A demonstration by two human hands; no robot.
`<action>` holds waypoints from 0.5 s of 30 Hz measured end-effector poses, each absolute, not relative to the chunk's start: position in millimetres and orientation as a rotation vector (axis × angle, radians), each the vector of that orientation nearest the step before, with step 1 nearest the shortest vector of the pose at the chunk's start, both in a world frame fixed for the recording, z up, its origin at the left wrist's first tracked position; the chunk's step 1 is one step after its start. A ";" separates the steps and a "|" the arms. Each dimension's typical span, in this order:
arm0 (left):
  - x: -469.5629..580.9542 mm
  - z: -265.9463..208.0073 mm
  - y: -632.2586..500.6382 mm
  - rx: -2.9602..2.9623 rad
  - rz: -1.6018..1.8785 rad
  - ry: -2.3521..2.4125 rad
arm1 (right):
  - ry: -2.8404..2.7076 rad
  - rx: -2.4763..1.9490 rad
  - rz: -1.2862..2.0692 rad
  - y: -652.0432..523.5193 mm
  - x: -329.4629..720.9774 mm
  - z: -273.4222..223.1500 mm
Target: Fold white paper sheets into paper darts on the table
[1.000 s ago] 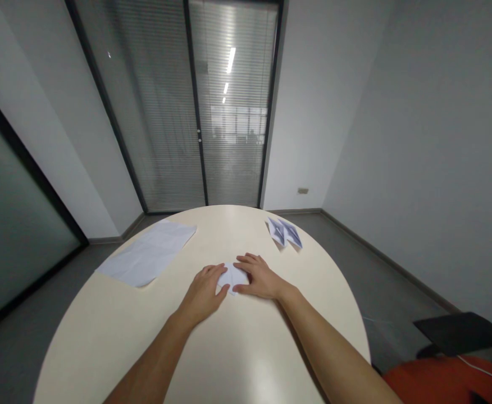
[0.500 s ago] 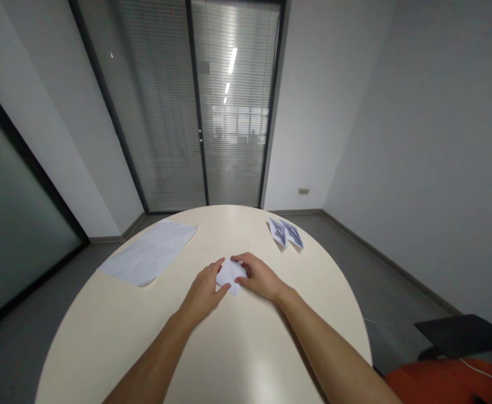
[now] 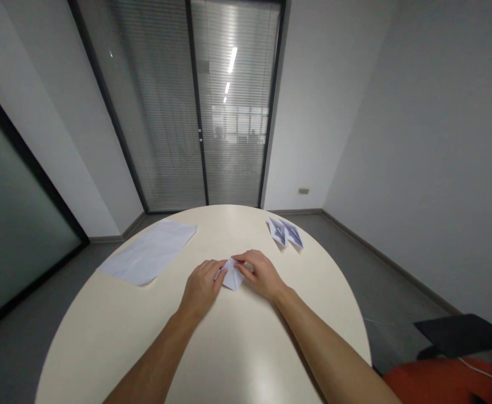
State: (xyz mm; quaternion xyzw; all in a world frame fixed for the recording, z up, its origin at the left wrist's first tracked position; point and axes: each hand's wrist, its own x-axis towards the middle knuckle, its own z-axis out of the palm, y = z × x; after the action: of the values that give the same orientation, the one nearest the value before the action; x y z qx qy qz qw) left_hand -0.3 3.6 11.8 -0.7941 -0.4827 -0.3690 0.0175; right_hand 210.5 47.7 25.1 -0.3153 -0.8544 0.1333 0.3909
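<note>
A small folded white paper (image 3: 232,279) lies at the middle of the round table, between my two hands. My left hand (image 3: 203,283) pinches its left side, with the thumb on top near the centre. On the opposite side my right hand (image 3: 260,273) grips the upper right part between thumb and fingers. The paper has a crease down its middle and a blunt point toward me. My fingers cover its side edges.
A large creased white sheet (image 3: 151,252) lies on the left of the cream round table (image 3: 224,348). Two folded paper pieces (image 3: 286,233) stand near the far right edge. A red and black chair (image 3: 443,376) is at the lower right, beside the table.
Both thumbs have moved up and inward from the paper's lower edges. The paper has shifted slightly away from me, and its lower part now shows more.
</note>
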 end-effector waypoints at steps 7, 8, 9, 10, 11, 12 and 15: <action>1.6 15.5 0.6 -2.401 -1.231 -1.394 | -2.107 -0.683 0.254 45.7 209.4 29.3; 1.5 15.3 0.5 -2.399 -1.234 -1.398 | -2.112 -0.682 0.255 44.8 209.4 30.2; 1.3 15.0 0.4 -2.397 -1.235 -1.405 | -2.118 -0.681 0.258 43.8 209.4 31.0; 1.1 14.7 0.3 -2.396 -1.235 -1.412 | -2.124 -0.680 0.261 42.9 209.3 31.7; 0.9 14.4 0.2 -2.394 -1.237 -1.420 | -2.128 -0.678 0.264 42.2 209.2 32.3; 0.7 14.1 0.1 -2.391 -1.240 -1.429 | -2.131 -0.676 0.267 41.5 209.2 32.7; 0.3 13.5 -0.3 -2.391 -1.249 -1.456 | -2.135 -0.668 0.269 40.6 209.4 33.4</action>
State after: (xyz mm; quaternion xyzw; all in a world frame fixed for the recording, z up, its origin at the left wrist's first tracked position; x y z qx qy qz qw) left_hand 0.3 -0.3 13.5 -0.7794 -0.4746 -0.4071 0.0381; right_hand 209.4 40.6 33.4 -0.2676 -0.8557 0.1079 0.4296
